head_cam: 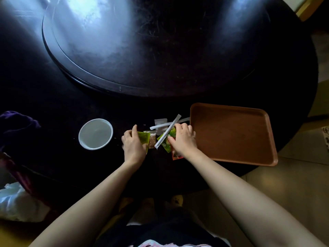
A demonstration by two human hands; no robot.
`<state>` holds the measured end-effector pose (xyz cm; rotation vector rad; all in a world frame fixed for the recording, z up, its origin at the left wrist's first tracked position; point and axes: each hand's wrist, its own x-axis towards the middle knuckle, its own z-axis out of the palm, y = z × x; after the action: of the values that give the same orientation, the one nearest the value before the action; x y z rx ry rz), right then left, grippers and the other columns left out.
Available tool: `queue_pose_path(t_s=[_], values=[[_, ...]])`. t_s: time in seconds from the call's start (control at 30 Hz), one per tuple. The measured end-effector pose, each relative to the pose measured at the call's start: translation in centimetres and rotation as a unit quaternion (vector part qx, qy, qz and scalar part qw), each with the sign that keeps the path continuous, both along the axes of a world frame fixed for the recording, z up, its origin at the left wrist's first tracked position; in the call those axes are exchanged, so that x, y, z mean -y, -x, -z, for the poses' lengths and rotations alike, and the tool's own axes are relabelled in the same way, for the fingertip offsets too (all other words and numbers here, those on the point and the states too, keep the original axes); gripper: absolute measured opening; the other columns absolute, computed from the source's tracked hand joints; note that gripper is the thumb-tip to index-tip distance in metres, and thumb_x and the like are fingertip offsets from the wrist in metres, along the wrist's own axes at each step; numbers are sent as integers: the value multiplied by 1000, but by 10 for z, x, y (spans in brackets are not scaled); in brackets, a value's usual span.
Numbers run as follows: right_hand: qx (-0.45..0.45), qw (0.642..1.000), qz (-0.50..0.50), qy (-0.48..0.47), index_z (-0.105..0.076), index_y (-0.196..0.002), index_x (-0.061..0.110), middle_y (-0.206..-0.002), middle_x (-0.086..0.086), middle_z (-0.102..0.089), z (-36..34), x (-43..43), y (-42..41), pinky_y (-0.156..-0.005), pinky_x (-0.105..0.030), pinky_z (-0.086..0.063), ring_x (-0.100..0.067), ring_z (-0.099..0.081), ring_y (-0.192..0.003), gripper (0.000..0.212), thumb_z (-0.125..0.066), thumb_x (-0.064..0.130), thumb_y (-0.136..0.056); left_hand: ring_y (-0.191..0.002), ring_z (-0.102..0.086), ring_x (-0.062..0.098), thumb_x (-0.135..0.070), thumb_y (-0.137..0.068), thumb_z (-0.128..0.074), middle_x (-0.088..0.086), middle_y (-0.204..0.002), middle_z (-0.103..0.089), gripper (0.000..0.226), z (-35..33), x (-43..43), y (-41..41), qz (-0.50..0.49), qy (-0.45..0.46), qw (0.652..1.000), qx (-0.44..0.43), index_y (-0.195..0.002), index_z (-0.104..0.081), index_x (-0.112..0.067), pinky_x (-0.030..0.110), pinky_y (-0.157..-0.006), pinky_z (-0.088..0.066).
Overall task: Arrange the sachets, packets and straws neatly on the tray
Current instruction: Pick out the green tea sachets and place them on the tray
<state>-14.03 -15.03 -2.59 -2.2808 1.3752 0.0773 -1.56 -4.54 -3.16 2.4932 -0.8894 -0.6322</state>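
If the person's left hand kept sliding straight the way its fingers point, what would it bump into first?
The left hand points up and to the right, resting on a green sachet. Beyond that, it would probably meet the small brown packet first, then the paper-wrapped straw. Depth is hard to judge.

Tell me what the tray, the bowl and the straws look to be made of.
Tray: probably wood or wood-look plastic, brown and matte, with faint grain. Bowl: white and smooth with a thin rim, likely plastic or paper; hard to tell. Straws: wrapped in white paper, flat and creased at the ends; the straws themselves are hidden.
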Motion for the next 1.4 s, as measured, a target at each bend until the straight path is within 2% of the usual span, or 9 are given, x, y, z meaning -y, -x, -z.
queue_pose_path(t_s=[0.23, 0.43, 0.63, 0.73, 0.83, 0.97, 1.07, 1.27, 1.4], values=[[12, 996, 57, -63, -46, -115, 8, -124, -14, -51, -1, 12, -12, -97, -42, -34, -33, -43, -119, 45, -66, 23, -78, -110, -54, 34, 2, -79, -58, 23, -117, -58, 64, -11, 0, 8, -34, 93, 994, -49, -137, -35, -7, 35, -92, -42], [126, 973, 126, -150, -61, -95, 9, -98, -9, -63, -17, 22, -6, -74, -30, -43, -27, -58, -95, 21, -59, 12, -74, -97, -55, 21, -9, -85, -58, 9, -112, -58, 39, -26, -2, 5, -140, 155, 964, -164, -122, -49, -14, 23, -66, -45], [201, 960, 144, -136, -64, -91, 6, -88, -4, -59, -51, 44, 19, -68, -28, -43, -18, -55, -83, 15, -63, 13, -78, -96, -63, 26, -4, -83, -61, 8, -109, -60, 36, -42, -3, 2, -221, 246, 877, -348, -112, -51, -23, 44, -73, -56], [292, 916, 221, -165, -62, -92, 6, -89, -8, -61, -64, 53, 40, -68, -32, -52, -21, -60, -81, 12, -62, 9, -80, -85, -64, 24, 1, -83, -59, 5, -99, -62, 38, -49, 3, 7, -227, 275, 831, -427, -117, -49, -16, 47, -76, -54], [366, 849, 303, -231, -59, -93, 6, -82, -5, -60, -66, 61, 60, -48, -15, -48, -12, -58, -68, 10, -60, 5, -82, -81, -64, 24, 1, -83, -59, 7, -95, -64, 34, -50, 15, 14, -214, 272, 813, -468, -114, -53, -11, 44, -70, -56], [408, 782, 383, -275, -62, -83, 11, -93, -14, -65, -52, 73, 78, -77, -37, -54, -22, -62, -79, 11, -61, 0, -80, -78, -64, 22, -2, -84, -57, 8, -89, -65, 18, -48, 40, 26, -209, 247, 804, -500, -96, -59, -15, 34, -59, -54], [407, 771, 397, -287, -62, -81, 14, -95, -16, -66, -40, 78, 90, -88, -44, -51, -27, -63, -88, 18, -61, -4, -78, -80, -65, 23, -1, -85, -55, 11, -92, -65, 16, -42, 59, 34, -215, 238, 790, -522, -96, -59, -12, 36, -61, -57], [398, 776, 411, -267, -56, -94, 6, -87, -8, -62, -19, 86, 99, -79, -35, -54, -21, -62, -84, 17, -59, -5, -81, -71, -69, 20, 2, -87, -52, 12, -90, -64, 15, -33, 84, 50, -232, 243, 771, -541, -100, -57, -6, 29, -53, -59], [417, 766, 417, -257, -52, -97, 0, -80, -5, -57, -12, 93, 92, -51, -18, -56, -12, -60, -70, 16, -56, -7, -84, -59, -71, 14, 2, -88, -51, 13, -89, -64, 13, -27, 90, 56, -234, 246, 764, -549, -94, -57, -8, 30, -51, -58]])
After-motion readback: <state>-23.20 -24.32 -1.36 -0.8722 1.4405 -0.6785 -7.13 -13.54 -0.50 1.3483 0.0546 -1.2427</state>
